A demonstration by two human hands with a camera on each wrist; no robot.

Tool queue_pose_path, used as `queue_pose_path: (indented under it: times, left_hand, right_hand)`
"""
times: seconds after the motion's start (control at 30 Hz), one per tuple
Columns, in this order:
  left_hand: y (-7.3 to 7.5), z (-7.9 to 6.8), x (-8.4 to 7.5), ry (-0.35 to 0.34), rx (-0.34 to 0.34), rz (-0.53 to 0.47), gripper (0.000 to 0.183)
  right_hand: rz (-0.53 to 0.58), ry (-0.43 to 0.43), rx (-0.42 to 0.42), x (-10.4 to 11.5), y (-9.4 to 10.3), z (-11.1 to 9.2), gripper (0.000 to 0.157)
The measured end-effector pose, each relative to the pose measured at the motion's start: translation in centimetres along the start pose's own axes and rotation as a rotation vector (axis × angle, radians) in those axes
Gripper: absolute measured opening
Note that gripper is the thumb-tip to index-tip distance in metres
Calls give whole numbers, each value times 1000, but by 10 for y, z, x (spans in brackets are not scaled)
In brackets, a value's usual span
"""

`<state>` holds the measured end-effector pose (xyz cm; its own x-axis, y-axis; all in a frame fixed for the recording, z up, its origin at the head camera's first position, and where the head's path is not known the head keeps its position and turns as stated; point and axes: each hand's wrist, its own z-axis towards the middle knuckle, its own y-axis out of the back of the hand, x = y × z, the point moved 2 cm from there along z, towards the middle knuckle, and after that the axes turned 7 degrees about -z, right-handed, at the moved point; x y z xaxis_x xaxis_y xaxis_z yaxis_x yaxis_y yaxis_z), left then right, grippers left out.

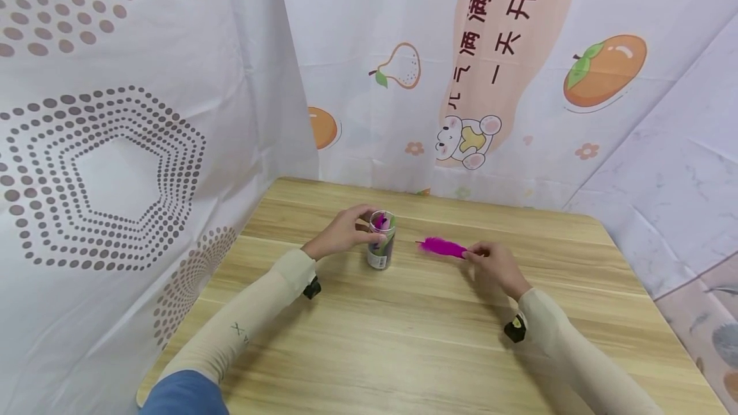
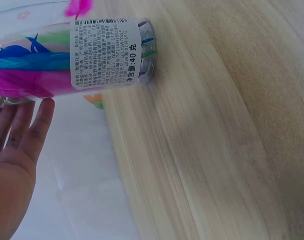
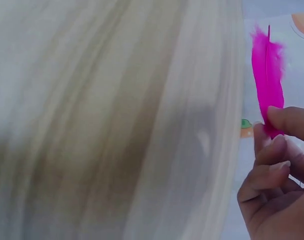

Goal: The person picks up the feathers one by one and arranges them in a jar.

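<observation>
Upright on the wooden table stands a clear plastic jar (image 1: 379, 261) with a white printed label (image 2: 105, 52). Blue, green and magenta feathers show through its wall. My left hand (image 1: 341, 234) holds the jar near its top, the thumb across the front and the fingers around the far side. To the right of the jar, my right hand (image 1: 497, 266) pinches a bright magenta feather (image 1: 441, 247) by its tip between thumb and fingers. In the right wrist view the feather's bare quill end points up, away from the hand.
The wooden table (image 1: 369, 351) reaches back to a white curtain (image 1: 357, 11) printed with fruit and writing. Another curtain (image 1: 121, 165), with brown dots, hangs along the left side. Dark wrist cameras sit under both cuffs.
</observation>
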<state>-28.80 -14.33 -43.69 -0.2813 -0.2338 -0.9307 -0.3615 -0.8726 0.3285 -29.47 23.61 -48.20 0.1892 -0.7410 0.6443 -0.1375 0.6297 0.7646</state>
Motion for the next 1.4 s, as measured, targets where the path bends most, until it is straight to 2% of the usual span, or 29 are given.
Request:
queue_pose_path:
  times: [0.27, 0.77, 1.4]
  left_hand:
    - [0, 1, 1, -3, -2, -2, 55]
    - [0, 2, 0, -6, 6, 4, 56]
    - [0, 1, 2, -2, -3, 2, 55]
  right_hand:
    - [28, -1, -42, 8, 14, 2, 37]
    - [56, 14, -106, 22, 23, 6, 34]
    - [71, 72, -128, 40, 29, 11, 31]
